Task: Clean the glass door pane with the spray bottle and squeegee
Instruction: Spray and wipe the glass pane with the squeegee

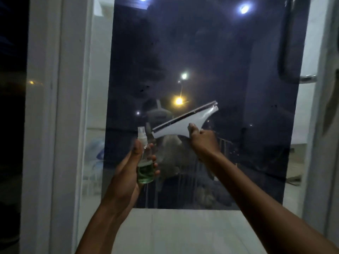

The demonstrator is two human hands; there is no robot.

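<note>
glass door pane dark, streaked | left hand grips spray bottle | right hand grips squeegee

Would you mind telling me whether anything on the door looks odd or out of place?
Yes: runs of liquid streak the lower glass pane below the squeegee, and dark specks dot its left side.
</note>
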